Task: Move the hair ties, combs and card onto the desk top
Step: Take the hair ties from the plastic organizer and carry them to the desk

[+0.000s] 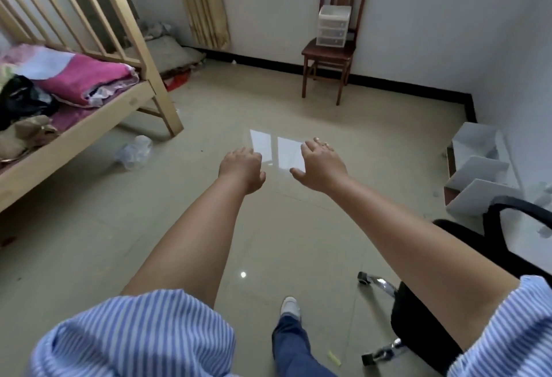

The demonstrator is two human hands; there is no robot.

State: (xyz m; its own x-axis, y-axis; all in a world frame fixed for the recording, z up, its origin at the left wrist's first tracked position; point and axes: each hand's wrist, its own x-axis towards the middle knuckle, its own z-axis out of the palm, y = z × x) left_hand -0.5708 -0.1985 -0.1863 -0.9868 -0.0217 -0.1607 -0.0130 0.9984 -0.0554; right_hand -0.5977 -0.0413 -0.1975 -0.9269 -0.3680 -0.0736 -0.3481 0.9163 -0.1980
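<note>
Both my arms are stretched out in front of me over the tiled floor. My left hand (242, 167) has its fingers curled under and holds nothing that I can see. My right hand (321, 164) is palm down with the fingers spread and empty. No hair ties, combs or card show in this view. A small clear plastic drawer unit (333, 25) stands on the seat of a dark wooden chair (327, 54) against the far wall. A white desk surface (490, 176) with white box shapes on it is at the right edge.
A wooden bunk bed (119, 102) with pink bedding and clothes fills the left. A crumpled clear plastic bag (134, 151) lies on the floor beside it. A black office chair (466, 272) on castors is at my right. My foot in a white shoe (290, 306) is below.
</note>
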